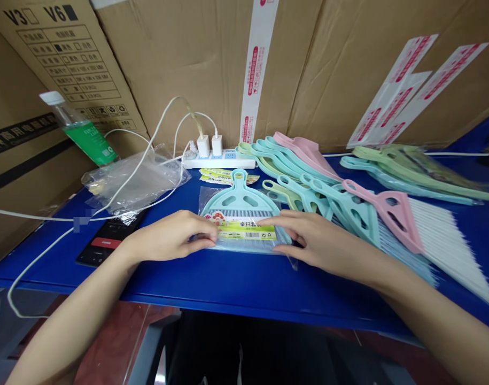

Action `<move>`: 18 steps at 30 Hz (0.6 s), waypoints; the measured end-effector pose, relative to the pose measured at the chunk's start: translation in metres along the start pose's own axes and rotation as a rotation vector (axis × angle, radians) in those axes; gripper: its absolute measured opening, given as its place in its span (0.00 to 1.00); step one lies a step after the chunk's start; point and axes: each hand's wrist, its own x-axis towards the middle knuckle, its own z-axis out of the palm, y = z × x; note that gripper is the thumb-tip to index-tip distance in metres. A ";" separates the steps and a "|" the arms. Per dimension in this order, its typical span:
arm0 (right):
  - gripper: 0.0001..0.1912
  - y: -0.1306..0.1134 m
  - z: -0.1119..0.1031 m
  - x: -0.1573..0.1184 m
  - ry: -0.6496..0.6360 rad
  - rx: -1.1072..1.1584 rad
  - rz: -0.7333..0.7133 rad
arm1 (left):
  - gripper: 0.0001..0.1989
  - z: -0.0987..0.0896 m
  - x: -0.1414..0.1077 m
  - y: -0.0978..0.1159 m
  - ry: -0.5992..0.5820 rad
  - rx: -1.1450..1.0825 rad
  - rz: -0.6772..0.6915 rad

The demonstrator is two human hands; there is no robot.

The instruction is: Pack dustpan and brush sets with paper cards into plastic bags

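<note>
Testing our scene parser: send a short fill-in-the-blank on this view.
The bottle has a ____ label. The pink-handled brush has ____ bristles. The table is ____. The left hand and right hand touch ____ sides of the bagged dustpan.

Missing words: green; white; blue; opposite

Held a bagged turquoise dustpan (pixel 241 201) between left hand (pixel 176 235) and right hand (pixel 314 239) on the blue surface (pixel 212 280), near loose brushes (pixel 370 222) and a power strip (pixel 228 159).
</note>
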 end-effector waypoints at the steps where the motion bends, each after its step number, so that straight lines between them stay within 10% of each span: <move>1: 0.20 -0.001 0.000 0.000 0.010 0.002 -0.005 | 0.10 0.000 0.000 0.000 -0.002 0.010 -0.009; 6: 0.02 -0.003 -0.003 0.001 0.016 0.060 -0.082 | 0.11 0.001 0.001 0.000 0.013 0.063 -0.039; 18: 0.20 -0.008 -0.013 -0.006 -0.096 0.162 -0.074 | 0.11 0.004 0.004 -0.002 0.029 0.065 -0.069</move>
